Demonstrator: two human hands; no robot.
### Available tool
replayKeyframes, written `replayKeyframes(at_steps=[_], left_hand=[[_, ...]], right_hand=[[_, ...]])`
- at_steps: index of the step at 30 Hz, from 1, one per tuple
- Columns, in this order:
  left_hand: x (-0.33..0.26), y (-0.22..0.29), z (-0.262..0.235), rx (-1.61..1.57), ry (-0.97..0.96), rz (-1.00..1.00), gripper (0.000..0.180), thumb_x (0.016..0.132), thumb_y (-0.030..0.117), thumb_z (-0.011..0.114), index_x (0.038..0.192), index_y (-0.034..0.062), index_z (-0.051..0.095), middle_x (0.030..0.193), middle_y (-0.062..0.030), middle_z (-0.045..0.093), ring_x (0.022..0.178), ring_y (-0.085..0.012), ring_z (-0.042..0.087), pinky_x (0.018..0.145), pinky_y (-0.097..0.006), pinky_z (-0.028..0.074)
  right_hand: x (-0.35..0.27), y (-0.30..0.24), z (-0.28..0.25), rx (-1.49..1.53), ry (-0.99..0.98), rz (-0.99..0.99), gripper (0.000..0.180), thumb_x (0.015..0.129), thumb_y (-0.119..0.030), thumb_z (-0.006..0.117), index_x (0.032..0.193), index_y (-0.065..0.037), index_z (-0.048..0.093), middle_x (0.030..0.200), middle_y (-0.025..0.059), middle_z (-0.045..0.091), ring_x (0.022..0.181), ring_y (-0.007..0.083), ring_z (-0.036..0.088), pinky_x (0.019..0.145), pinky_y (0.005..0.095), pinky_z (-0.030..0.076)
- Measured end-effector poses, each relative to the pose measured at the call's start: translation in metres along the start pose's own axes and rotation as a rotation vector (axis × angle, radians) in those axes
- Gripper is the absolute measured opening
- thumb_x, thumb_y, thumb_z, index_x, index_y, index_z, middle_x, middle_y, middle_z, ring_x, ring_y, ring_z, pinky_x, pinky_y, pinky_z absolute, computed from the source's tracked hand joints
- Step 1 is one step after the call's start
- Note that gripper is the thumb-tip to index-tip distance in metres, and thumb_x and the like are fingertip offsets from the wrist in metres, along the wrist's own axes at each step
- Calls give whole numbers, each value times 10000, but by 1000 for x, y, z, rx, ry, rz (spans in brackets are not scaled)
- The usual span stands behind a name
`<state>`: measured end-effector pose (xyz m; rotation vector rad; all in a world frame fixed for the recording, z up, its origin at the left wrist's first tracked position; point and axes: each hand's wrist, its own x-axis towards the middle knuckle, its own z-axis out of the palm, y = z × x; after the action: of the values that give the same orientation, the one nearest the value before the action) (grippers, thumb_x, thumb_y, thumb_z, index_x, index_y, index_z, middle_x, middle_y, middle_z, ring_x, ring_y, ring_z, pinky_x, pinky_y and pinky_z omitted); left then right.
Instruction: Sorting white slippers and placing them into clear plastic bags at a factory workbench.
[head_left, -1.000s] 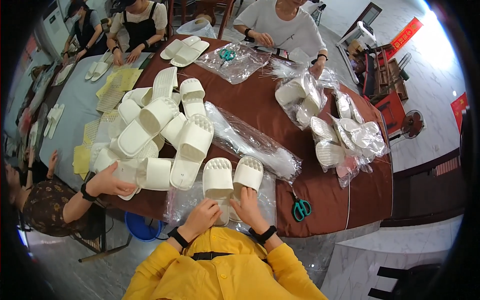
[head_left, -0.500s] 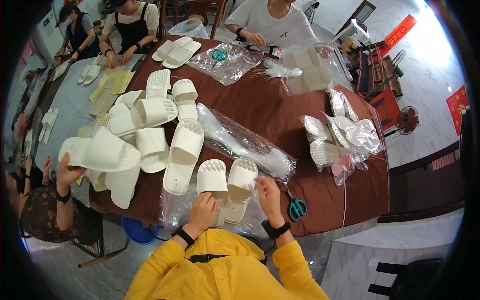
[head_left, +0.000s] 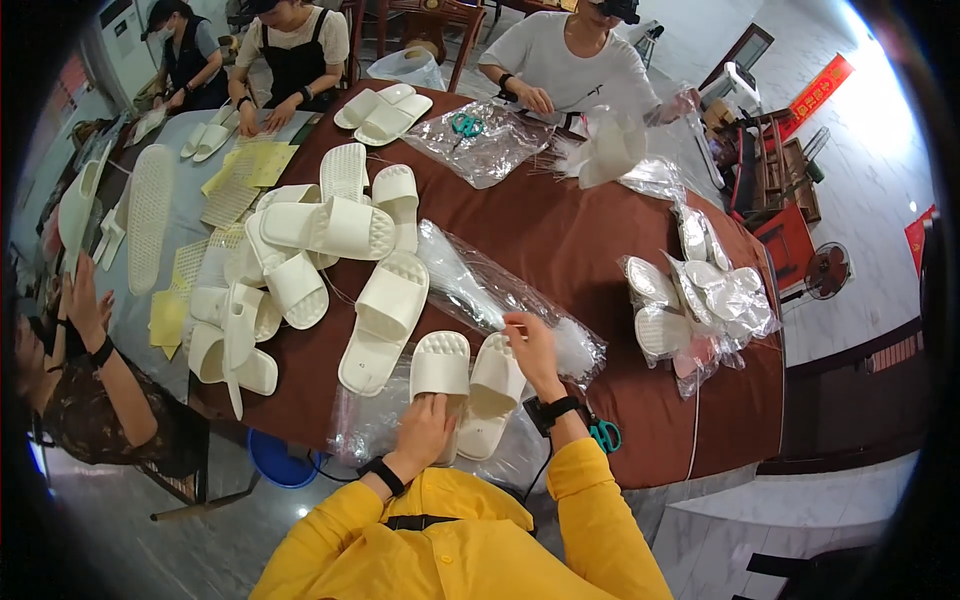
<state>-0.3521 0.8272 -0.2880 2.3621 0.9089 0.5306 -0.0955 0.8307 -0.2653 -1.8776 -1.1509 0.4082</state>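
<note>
A pair of cream slippers stands side by side before me at the table's near edge, toes pointing away: the left slipper (head_left: pixel 440 365) and the right slipper (head_left: pixel 491 395). The fingertips of my left hand (head_left: pixel 424 438) are tucked in under the left slipper's strap, gripping it. Beside the toe of the right slipper my right hand (head_left: pixel 535 355) is raised with thumb and fingers pinched together; whatever is between them is too small to make out. Past that hand lies a clear bag of fine white plastic strands (head_left: pixel 480 285). Flat clear plastic (head_left: pixel 365 425) spreads under the pair.
Loose slippers (head_left: pixel 300 240) are heaped at left on the brown cloth (head_left: pixel 560 235). Bagged slippers (head_left: pixel 690 290) lie at right, teal scissors (head_left: pixel 605 435) by my right forearm. Co-workers sit at left and across; one co-worker's hand (head_left: pixel 85 300) is lifted near a slipper.
My right hand has moved away from me, up to the right slipper's toe. My left hand stays at the left slipper. The co-worker at left has let go of a slipper onto the heap.
</note>
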Motion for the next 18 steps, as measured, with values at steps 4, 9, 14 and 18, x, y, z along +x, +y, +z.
replayKeyframes(at_steps=[4, 9, 14, 18], left_hand=[[6, -7, 8, 61, -49, 67, 402, 863, 224, 677, 1142, -35, 546, 1058, -231, 598, 997, -396, 571, 871, -476, 471], [13, -11, 16, 82, -108, 76, 404, 885, 281, 657, 1134, -24, 571, 1081, -231, 605, 1024, -387, 573, 898, -467, 465], [10, -14, 19, 116, -173, 34, 397, 909, 309, 626, 1125, -21, 586, 1074, -217, 607, 1028, -377, 571, 906, -457, 457], [7, -15, 18, 102, -97, 95, 362, 912, 281, 615, 1118, -16, 594, 1060, -194, 605, 1014, -378, 566, 926, -460, 440]], right_hand=[[3, -48, 18, 65, -297, 84, 635, 868, -22, 636, 1454, -113, 409, 1150, 154, 666, 882, 239, 696, 777, 328, 540], [-1, -54, 63, -2, -293, -259, 565, 880, -126, 657, 1416, -130, 476, 1123, 156, 643, 901, 307, 671, 785, 423, 531], [1, -64, 97, -307, -383, 31, 288, 878, -347, 663, 918, -69, 726, 992, 159, 646, 899, 359, 660, 775, 462, 526], [0, -57, 111, -278, -361, 51, 263, 827, -315, 710, 857, -55, 722, 933, 151, 655, 879, 355, 659, 770, 452, 527]])
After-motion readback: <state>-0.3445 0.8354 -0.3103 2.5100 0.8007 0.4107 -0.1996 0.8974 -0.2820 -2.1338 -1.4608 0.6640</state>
